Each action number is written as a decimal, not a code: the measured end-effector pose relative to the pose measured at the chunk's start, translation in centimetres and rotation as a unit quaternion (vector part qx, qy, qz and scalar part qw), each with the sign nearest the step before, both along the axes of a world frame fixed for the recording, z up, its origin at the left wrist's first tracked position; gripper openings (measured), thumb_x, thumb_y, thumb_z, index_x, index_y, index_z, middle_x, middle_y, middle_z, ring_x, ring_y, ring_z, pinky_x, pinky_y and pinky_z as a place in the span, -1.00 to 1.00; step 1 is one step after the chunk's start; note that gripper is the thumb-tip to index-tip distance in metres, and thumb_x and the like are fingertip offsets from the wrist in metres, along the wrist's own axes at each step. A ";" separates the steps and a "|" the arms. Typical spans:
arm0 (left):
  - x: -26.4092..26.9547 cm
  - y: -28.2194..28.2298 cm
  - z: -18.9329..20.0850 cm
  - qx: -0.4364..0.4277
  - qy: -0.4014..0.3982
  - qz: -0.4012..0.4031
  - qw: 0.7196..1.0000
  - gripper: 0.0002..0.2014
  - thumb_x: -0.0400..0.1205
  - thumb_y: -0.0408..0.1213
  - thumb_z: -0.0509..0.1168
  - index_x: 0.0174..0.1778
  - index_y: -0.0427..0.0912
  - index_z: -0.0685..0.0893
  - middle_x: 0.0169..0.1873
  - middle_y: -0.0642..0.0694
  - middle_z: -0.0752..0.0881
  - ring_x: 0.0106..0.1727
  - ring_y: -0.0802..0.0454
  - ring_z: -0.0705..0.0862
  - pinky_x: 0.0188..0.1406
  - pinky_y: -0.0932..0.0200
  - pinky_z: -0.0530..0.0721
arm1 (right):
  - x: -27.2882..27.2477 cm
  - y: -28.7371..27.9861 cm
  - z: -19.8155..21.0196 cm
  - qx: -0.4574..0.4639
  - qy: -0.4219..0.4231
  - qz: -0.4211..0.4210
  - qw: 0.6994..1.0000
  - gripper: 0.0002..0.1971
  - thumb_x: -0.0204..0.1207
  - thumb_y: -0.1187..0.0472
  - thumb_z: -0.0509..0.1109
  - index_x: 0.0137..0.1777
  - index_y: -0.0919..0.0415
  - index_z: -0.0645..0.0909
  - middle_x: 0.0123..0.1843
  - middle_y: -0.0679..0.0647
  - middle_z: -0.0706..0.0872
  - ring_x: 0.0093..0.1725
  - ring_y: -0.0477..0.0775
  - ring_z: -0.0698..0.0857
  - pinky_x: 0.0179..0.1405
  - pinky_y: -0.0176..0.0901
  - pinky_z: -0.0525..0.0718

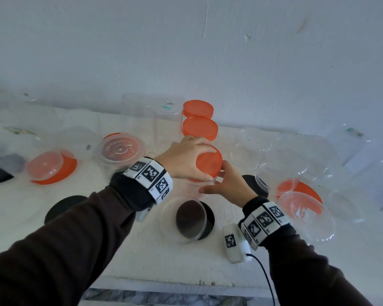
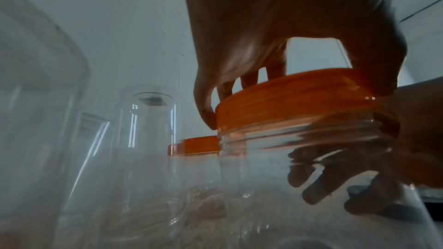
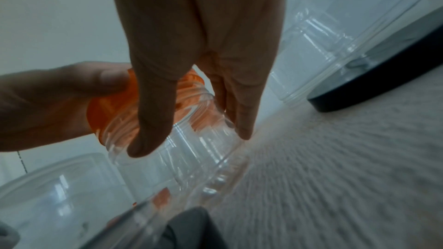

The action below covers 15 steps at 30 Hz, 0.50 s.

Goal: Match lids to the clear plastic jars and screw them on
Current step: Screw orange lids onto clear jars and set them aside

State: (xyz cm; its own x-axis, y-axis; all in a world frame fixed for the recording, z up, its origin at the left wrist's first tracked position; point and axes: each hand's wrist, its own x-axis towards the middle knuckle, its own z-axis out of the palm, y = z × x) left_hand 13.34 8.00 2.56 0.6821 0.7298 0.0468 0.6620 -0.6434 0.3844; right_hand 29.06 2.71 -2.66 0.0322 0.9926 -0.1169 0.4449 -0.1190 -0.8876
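The left hand (image 1: 184, 160) grips the orange lid (image 1: 209, 161) atop the clear jar (image 2: 311, 158), which the right hand (image 1: 227, 184) clasps just below. Only the left wrist view shows the jar's threads exposed under the lid.

A white desk (image 1: 146, 257) with a rough top stands against a plain, pale, scuffed wall (image 1: 252, 51) in soft, dim light.

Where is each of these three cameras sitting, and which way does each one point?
Head: worn on the head, looking down at the table; both sleeves and hands show.
Left wrist: low, looking up along the left hand at its grip on the orange lid.
Right wrist: looking along the right hand at the clear jar.
All three share lid, jar and both hands.
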 end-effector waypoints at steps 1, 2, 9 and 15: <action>0.0 0.1 -0.1 0.005 0.013 -0.003 1.000 -0.28 0.38 0.15 0.44 0.46 0.11 0.41 0.50 0.17 0.29 0.50 0.06 0.18 0.41 -0.18 0.29 | 0.0 0.0 0.0 0.000 -0.002 0.000 1.000 -0.16 0.10 0.25 0.72 0.37 0.22 0.37 0.23 0.00 0.58 0.26 0.00 0.58 0.27 0.01 0.62; 0.0 0.1 -0.2 0.007 0.018 -0.004 1.000 -0.28 0.38 0.15 0.44 0.47 0.11 0.40 0.50 0.16 0.29 0.50 0.06 0.18 0.41 -0.18 0.30 | 0.0 0.0 0.0 0.000 -0.004 0.000 1.000 -0.15 0.09 0.24 0.72 0.38 0.22 0.37 0.24 0.02 0.58 0.26 0.01 0.58 0.27 0.01 0.61; -0.1 0.2 -0.9 0.005 0.015 -0.009 1.000 -0.26 0.39 0.13 0.44 0.48 0.09 0.37 0.51 0.15 0.29 0.50 0.06 0.17 0.41 -0.18 0.32 | 0.0 -0.1 0.1 -0.002 -0.010 0.005 1.000 -0.15 0.11 0.21 0.72 0.38 0.19 0.35 0.27 0.01 0.56 0.27 0.00 0.56 0.29 0.02 0.59; -0.6 0.0 -1.3 -0.017 -0.035 -0.014 0.999 -0.13 0.35 0.11 0.50 0.55 0.06 0.27 0.57 0.09 0.17 0.55 0.04 0.08 0.51 -0.11 0.23 | 0.3 -0.1 0.6 -0.022 -0.028 0.031 0.999 -0.05 0.14 0.19 0.70 0.47 0.19 0.23 0.39 0.04 0.43 0.39 0.07 0.47 0.35 -0.04 0.52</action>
State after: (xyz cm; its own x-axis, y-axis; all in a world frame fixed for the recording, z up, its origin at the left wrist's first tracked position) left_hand 12.72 8.03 1.28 0.6982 0.7124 0.0708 0.6149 -0.6474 0.4503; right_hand 29.32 2.56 -2.01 -0.0218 0.9869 -0.1596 0.5015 -0.1273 -0.8558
